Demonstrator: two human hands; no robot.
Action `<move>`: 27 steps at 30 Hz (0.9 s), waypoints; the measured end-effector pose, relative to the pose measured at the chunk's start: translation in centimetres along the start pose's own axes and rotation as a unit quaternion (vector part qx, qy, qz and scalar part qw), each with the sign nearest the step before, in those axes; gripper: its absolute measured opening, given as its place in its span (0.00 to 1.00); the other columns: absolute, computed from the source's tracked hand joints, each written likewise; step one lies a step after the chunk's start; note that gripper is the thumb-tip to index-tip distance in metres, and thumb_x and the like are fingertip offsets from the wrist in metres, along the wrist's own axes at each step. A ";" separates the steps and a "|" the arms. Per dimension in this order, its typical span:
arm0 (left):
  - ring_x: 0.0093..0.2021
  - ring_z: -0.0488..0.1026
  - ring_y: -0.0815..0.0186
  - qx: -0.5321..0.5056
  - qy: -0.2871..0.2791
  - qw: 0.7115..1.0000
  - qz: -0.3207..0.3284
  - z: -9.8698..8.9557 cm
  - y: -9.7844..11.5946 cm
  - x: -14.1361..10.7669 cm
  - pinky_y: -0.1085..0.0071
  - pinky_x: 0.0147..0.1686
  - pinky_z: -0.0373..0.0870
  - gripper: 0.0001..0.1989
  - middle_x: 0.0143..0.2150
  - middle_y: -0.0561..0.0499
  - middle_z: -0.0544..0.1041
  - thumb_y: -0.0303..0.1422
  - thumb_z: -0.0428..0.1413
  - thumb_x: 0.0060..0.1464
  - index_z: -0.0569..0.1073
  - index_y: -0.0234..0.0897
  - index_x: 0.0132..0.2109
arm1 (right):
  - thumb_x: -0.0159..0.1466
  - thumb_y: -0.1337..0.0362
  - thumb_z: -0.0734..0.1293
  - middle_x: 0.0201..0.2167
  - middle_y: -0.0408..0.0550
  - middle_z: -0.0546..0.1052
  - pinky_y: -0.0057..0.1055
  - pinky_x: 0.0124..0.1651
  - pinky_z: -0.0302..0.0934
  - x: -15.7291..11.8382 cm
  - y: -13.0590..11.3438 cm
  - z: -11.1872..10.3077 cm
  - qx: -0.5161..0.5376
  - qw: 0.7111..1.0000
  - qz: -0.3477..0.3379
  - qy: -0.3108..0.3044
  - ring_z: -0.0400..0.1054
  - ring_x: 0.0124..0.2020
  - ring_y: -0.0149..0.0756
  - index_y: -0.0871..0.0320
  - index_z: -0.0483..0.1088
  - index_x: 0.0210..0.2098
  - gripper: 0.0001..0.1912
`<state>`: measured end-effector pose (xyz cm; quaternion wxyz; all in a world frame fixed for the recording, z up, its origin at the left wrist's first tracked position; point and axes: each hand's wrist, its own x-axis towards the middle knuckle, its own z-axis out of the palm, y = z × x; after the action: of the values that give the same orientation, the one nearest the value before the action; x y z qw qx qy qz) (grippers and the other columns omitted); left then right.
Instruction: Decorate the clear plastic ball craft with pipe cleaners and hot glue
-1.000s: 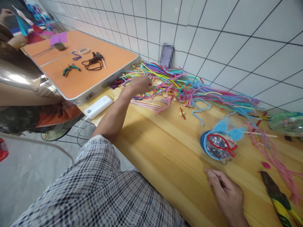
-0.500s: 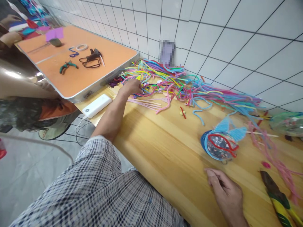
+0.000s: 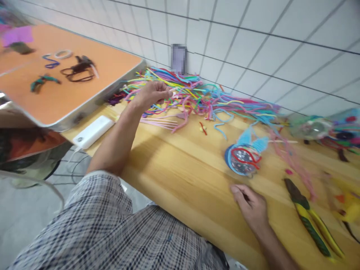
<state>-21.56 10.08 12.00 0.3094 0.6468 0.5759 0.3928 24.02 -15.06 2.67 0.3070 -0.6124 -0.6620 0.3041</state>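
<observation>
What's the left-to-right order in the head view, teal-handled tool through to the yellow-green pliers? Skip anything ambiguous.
Teal-handled tool → white device → left hand → small red-and-yellow piece → right hand → yellow-green pliers. Left out: the blue ornament, overlapping the right hand's span.

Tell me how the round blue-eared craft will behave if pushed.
The round blue-eared craft would probably rock or roll, given its curved sides. Its fuzzy ears might bend, and its shiny middle could be slippery.
</observation>
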 end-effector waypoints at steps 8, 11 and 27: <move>0.25 0.67 0.75 -0.072 -0.303 0.946 0.093 13.2 9.1 -3.5 0.77 0.26 0.59 0.10 0.25 0.56 0.74 0.32 0.70 0.58 0.78 0.35 0.32 | 0.75 0.55 0.69 0.23 0.41 0.80 0.28 0.31 0.64 0.1 -0.6 0.5 0.036 0.997 -0.064 0.010 0.71 0.24 0.32 0.53 0.82 0.34 0.16; 0.25 0.64 0.75 -0.029 -0.361 0.925 0.115 14.7 10.5 -4.5 0.76 0.26 0.55 0.09 0.24 0.58 0.72 0.33 0.71 0.58 0.80 0.34 0.33 | 0.75 0.57 0.70 0.23 0.40 0.79 0.28 0.30 0.62 0.1 -0.4 0.6 0.043 0.997 -0.070 0.004 0.70 0.23 0.31 0.53 0.82 0.34 0.14; 0.28 0.65 0.72 0.008 -0.426 0.894 0.139 15.4 10.7 -4.3 0.74 0.30 0.58 0.12 0.28 0.57 0.73 0.41 0.66 0.63 0.79 0.36 0.38 | 0.76 0.59 0.69 0.24 0.41 0.79 0.27 0.32 0.62 0.3 -0.9 0.5 0.037 0.995 -0.088 -0.009 0.69 0.24 0.31 0.55 0.82 0.36 0.14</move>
<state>-2.98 5.04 12.79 0.4622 0.8280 0.2963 0.1137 23.09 -14.86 3.04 0.3488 -0.5374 -0.7042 0.3059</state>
